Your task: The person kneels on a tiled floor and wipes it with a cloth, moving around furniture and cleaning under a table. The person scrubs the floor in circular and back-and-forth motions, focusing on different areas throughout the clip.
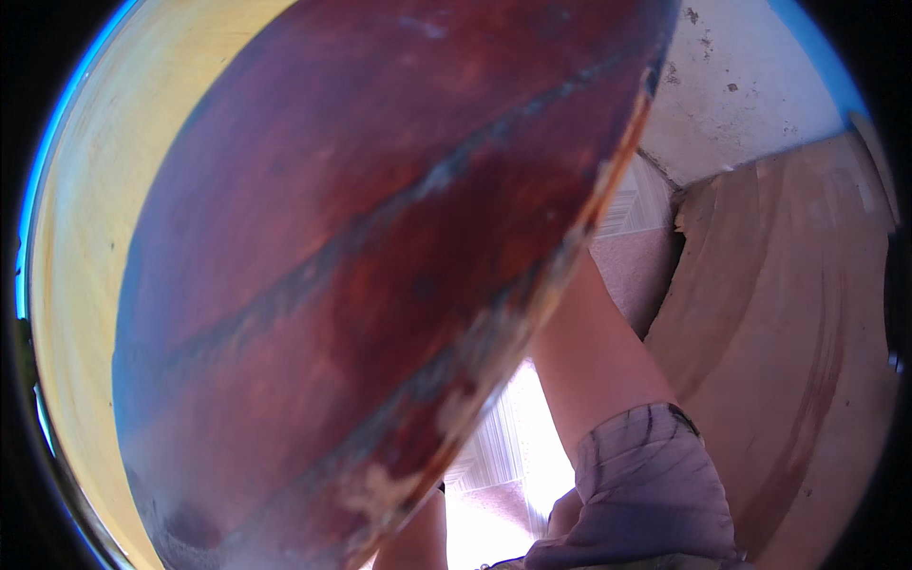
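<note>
A large reddish-brown wooden panel (380,247) fills much of the head view, very close and tilted. Dark bluish streaks cross its glossy face, and its right edge is chipped and worn to pale wood. From the lower right, a bare limb (608,351) that looks like my right arm rises out of a grey striped sleeve (646,475) and passes behind that edge. Part of another bare limb (418,532) shows at the bottom, under the panel; I cannot tell whether it is an arm or a leg. Both my hands are hidden, so their grip cannot be seen.
A brown wooden board (788,332) with a ragged edge and a dark red smear stands at the right. Behind it is a stained white wall (750,95). A pale yellow surface (95,237) curves along the left. Patterned floor tiles (494,456) lie below in bright light.
</note>
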`<state>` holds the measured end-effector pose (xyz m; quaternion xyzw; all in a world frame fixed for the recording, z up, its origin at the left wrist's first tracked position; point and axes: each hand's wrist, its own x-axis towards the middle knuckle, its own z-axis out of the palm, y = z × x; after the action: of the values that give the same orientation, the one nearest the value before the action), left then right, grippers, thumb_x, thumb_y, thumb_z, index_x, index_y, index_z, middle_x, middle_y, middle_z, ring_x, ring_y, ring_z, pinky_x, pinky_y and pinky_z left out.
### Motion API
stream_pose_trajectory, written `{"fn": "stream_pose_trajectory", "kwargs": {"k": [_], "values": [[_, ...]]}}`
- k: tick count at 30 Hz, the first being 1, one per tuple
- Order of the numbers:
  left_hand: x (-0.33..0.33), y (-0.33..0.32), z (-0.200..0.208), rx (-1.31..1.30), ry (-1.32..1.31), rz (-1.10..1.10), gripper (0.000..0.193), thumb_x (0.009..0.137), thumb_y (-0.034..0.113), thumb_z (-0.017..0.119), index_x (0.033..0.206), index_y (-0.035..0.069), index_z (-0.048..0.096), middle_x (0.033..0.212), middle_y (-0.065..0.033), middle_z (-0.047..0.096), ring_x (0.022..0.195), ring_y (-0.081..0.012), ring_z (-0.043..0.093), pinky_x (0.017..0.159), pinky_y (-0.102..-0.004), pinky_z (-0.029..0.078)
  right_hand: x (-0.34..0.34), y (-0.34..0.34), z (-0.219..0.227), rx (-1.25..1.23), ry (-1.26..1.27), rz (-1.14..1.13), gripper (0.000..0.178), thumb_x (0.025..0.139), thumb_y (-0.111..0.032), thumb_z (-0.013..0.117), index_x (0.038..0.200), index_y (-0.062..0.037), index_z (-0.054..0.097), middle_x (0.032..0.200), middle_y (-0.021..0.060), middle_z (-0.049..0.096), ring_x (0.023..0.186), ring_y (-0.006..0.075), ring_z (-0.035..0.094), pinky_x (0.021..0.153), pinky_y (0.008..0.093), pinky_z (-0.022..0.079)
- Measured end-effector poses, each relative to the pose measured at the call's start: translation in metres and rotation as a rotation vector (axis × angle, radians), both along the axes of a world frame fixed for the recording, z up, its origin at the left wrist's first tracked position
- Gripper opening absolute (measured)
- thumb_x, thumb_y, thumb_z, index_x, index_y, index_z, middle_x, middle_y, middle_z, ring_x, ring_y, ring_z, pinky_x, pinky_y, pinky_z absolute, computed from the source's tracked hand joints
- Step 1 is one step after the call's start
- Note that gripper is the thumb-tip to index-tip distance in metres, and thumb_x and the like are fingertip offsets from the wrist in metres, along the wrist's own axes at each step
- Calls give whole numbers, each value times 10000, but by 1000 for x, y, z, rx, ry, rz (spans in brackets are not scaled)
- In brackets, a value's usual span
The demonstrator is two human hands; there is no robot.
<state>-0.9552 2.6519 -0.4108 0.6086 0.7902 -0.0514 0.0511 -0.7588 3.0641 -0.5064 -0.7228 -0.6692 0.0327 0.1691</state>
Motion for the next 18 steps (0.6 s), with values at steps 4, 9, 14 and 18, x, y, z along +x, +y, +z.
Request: {"fn": "stream_pose_trajectory", "kwargs": {"k": [4, 9, 14, 18], "values": [[-6, -1, 5, -102, 37, -14, 682, 1076, 499, 306, 1596, 59, 316, 1701, -226, 177, 1573, -448, 126, 1232, -635, 97, -19, -20, 0, 44, 165, 38, 556, 956, -414, 549, 1402, -82, 556, 1541, 137, 469, 1459, 354, 359, 1149, 651, 256], [-4, -9, 3, 39, -3, 28, 678, 1076, 494, 311, 1598, 61, 310, 1698, -227, 183, 1572, -450, 123, 1237, -629, 85, 9, -83, 15, -119, 237, 17, 674, 936, -440, 569, 1498, -86, 457, 1578, 148, 428, 1462, 365, 367, 1144, 694, 254], [-4, -11, -7, -11, 17, 32, 674, 1081, 506, 273, 1596, 72, 311, 1698, -220, 192, 1567, -452, 150, 1233, -637, 111, 28, -104, 25, -72, -50, -182, 669, 931, -406, 569, 1486, -45, 478, 1558, 199, 443, 1445, 402, 385, 1139, 695, 266], [-6, -8, -12, 8, 46, 25, 678, 1084, 524, 242, 1588, 78, 324, 1697, -219, 198, 1568, -447, 156, 1231, -637, 121, 38, -92, 22, 87, -15, -40, 638, 861, -379, 625, 1404, -55, 537, 1515, 212, 485, 1410, 403, 422, 1120, 649, 305]]}}
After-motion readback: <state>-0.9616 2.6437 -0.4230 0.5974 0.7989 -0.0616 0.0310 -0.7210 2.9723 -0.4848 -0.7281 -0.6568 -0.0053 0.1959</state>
